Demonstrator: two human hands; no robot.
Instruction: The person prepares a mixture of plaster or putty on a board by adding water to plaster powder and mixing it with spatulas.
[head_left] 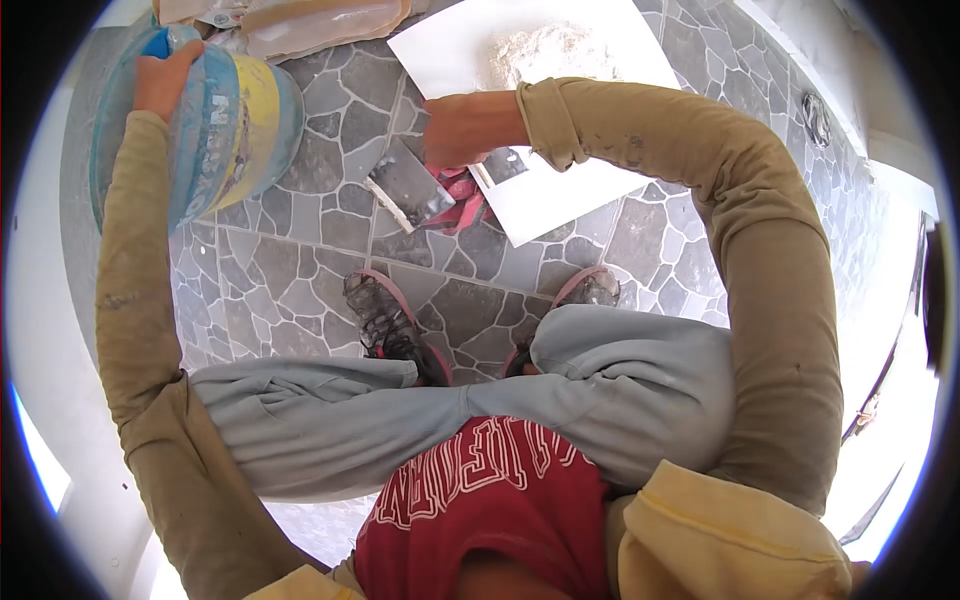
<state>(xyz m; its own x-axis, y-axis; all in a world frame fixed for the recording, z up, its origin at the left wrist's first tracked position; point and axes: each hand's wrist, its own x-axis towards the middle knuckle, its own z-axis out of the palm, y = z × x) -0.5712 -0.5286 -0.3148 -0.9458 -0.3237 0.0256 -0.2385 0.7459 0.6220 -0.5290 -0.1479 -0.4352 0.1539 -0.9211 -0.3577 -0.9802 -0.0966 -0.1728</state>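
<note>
Left hand (165,80) grips the tilted jug (215,125); right hand (462,128) is closed on the trowel (410,185). Overtilting risks flooding powder (545,50) off the board (600,40).

A tiling or building site inside a home: grey stone-pattern floor tiles (300,290), loose white powder heaped on a white square tile (560,190), a mortar-smeared steel trowel (410,190), dusty pink-soled shoes (385,320).

A stone-patterned tiled floor (300,280) lies underfoot. On it, two dusty pink-edged shoes (385,320) stand side by side; beyond the shoes, crumpled tan bags (320,22) lie at its far edge.
</note>
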